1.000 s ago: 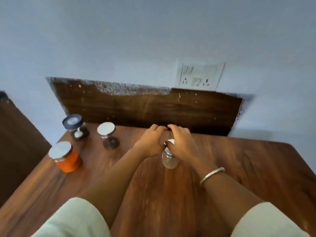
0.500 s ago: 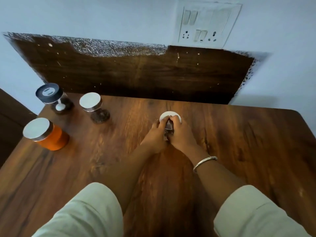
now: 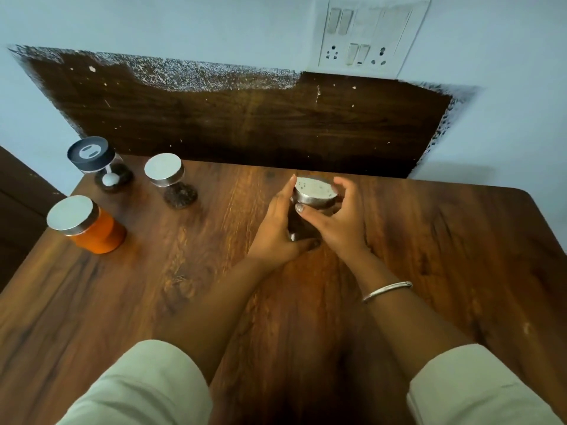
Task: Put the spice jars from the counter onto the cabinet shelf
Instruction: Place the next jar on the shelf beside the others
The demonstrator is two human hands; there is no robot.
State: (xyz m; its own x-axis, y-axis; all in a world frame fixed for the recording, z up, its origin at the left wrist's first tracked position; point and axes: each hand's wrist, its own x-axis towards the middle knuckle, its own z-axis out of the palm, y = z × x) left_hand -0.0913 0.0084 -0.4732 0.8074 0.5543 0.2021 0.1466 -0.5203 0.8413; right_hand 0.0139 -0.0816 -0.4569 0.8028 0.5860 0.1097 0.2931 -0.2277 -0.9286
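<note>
Hands cupped round steel-lidded spice jar (image 3: 313, 194) mid-counter (image 3: 429, 246), left hand (image 3: 276, 228) fingers wrapping glass, right hand (image 3: 333, 222) thumb pressed under lid, fingers curled apart at far rim.

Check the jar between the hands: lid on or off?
On. The jar wears its perforated metal lid squarely on top, with the left hand and right hand cupping its sides.

No readable text, label, brand or number is showing anywhere: the jar lids, the jar near the tabletop's back left corner with its black lid (image 3: 88, 152) bearing only a plain white oval mark, and the wall's switch plate (image 3: 368, 35) are carrying no legible words.
</note>
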